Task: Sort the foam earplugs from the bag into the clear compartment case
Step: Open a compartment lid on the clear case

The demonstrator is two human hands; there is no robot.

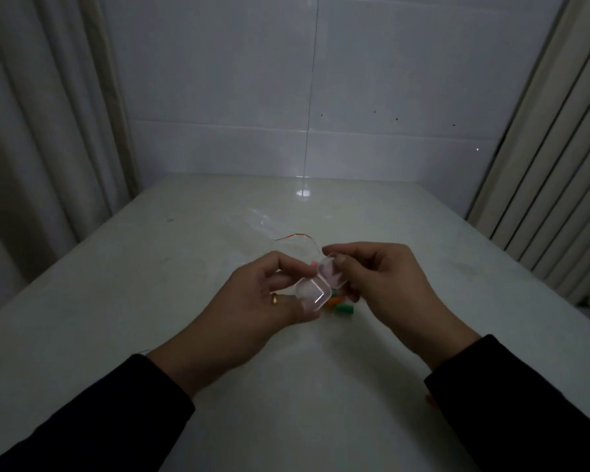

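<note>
A small clear plastic case (315, 290) is held above the white table, its hinged lid (332, 274) swung up. My left hand (263, 301) grips the base from the left. The lid is pinched by the thumb and fingers of my right hand (382, 277). Under the case lie loose foam earplugs on the table: a green one (345, 308) and an orange one (332, 302); a pink one (313, 264) peeks out behind the case. The clear bag (269, 229) with a red seal line lies flat just beyond my hands.
The glossy white table (218, 352) runs back to a white tiled wall (304, 97). Curtains (41, 131) hang at the left and ribbed panels (552, 158) stand at the right. A small orange object (430, 400) shows beside my right sleeve.
</note>
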